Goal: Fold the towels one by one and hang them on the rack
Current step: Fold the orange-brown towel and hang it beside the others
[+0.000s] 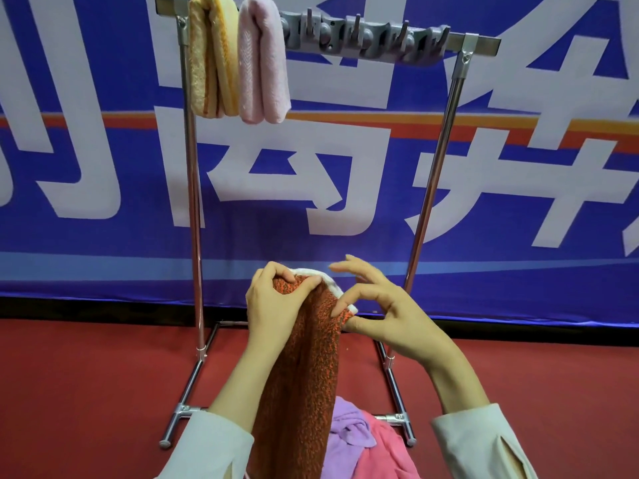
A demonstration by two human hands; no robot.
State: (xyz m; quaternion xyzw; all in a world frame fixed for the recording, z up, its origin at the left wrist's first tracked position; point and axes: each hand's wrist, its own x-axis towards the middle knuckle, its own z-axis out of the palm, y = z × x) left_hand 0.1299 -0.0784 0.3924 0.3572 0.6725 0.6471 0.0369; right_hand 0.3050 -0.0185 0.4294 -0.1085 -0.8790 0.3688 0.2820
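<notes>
While you hold the rust-coloured towel (304, 375) up at about 6 o'clock in the view, your left hand (273, 305) grips its top edge, with the fingers curled over the fold and the thumb pressed against the cloth. Your right hand (387, 316), just at 3 o'clock of the left one, pinches the towel's white-edged corner between thumb and forefinger, while its other fingers are spread and lifted off the cloth. The towel hangs straight down from both hands between your cream sleeves (214, 447) and runs out of view at the bottom. Behind it stands the metal rack (191, 202), its top bar at 12 o'clock. Two folded towels hang over that bar at about 11 o'clock: a yellow towel (211, 57) and, touching it on its 3 o'clock side, a pale pink towel (262, 60). A grey hook strip (363, 36) runs along the bar from there toward 1 o'clock. Down at 5 o'clock, a lilac towel (345, 430) and a bright pink towel (383, 451) lie crumpled together on the red surface (86, 392). A blue banner (103, 167) fills the background.
</notes>
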